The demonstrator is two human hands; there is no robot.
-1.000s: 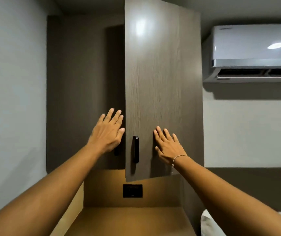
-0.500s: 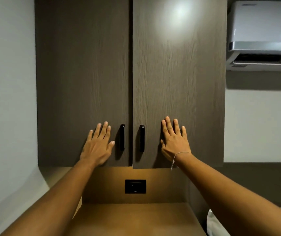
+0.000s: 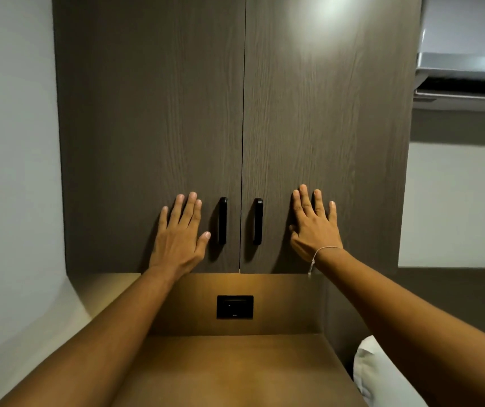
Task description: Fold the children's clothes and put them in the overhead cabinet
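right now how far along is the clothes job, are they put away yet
Near the end, it seems. Done: both doors of the overhead cabinet sit shut, only a thin seam between them. In hand: the left hand and right hand lie flat and open on the doors beside the black handles, holding nothing. No clothes are in view, so whether they are inside cannot be checked. Left: taking the hands away.

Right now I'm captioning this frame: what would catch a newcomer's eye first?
Two bare hands pressed flat on the dark wood-grain cabinet doors: left hand beside the left black handle, right hand beside the right black handle. Both doors are shut. A white air conditioner hangs upper right.
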